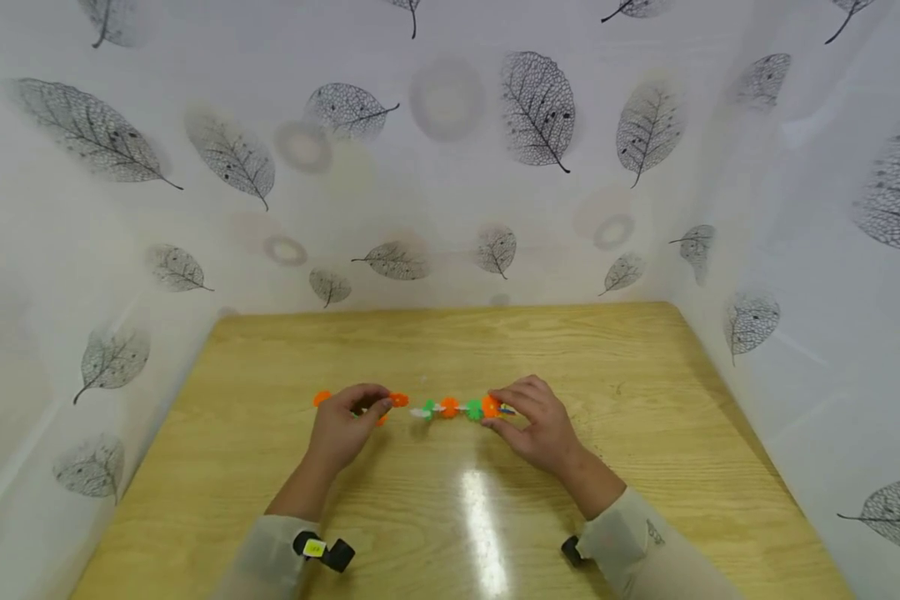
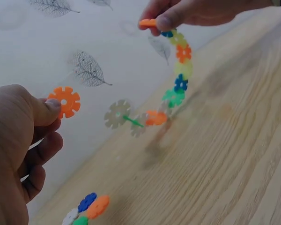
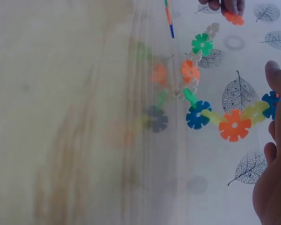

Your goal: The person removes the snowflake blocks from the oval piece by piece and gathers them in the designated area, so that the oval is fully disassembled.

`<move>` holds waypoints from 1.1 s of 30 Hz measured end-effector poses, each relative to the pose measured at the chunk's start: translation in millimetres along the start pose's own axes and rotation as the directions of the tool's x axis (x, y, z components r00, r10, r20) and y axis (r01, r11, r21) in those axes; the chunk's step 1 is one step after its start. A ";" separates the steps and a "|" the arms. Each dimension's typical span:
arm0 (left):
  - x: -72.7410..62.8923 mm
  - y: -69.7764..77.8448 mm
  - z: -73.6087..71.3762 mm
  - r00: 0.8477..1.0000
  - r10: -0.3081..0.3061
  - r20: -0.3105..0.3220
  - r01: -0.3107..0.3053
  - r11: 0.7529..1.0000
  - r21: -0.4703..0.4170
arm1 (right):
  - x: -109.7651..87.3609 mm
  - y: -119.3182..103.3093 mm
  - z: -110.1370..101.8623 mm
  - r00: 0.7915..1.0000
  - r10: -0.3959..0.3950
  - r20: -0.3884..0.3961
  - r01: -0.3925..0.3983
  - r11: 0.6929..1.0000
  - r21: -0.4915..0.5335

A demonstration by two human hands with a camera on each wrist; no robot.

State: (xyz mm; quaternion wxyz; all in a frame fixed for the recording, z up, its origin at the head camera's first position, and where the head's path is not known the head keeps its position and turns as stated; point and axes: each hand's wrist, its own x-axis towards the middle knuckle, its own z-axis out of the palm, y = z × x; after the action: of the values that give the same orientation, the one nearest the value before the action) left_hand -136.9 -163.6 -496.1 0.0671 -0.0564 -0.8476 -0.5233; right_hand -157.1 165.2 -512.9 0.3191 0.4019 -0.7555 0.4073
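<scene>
My left hand [image 1: 342,423] pinches a single orange notched plastic disc [image 2: 71,109] between thumb and fingers. To its right, my right hand [image 1: 538,425] holds one end of a chain [image 1: 450,407] of interlocked snowflake discs. An orange disc [image 2: 148,22] sits between the right thumb and fingers at that end. The chain curves down in green, orange, blue, yellow and pale discs; in the left wrist view a pale disc [image 2: 113,119] forms its free end. A gap separates this end from the orange disc in my left hand. My right fingertips are partly hidden in the right wrist view.
Several loose discs [image 2: 99,206], orange, blue, white and green, lie on the wooden table [image 1: 390,508] by my left hand. Pale curtains [image 1: 450,192] with a leaf print stand around the table's back and sides.
</scene>
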 end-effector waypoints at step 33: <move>-13.8 -45.0 -59.9 0.957 -0.250 -0.146 0.273 0.948 0.164 | 1.8 -5.2 -2.8 1.000 -0.023 0.002 0.023 1.000 0.008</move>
State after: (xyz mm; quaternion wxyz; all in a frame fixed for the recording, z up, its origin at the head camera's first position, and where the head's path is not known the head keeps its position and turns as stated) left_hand -127.5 -237.7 -511.5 0.0541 0.0956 -0.8861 -0.4503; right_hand -153.0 165.2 -508.2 0.3217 0.4122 -0.7495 0.4060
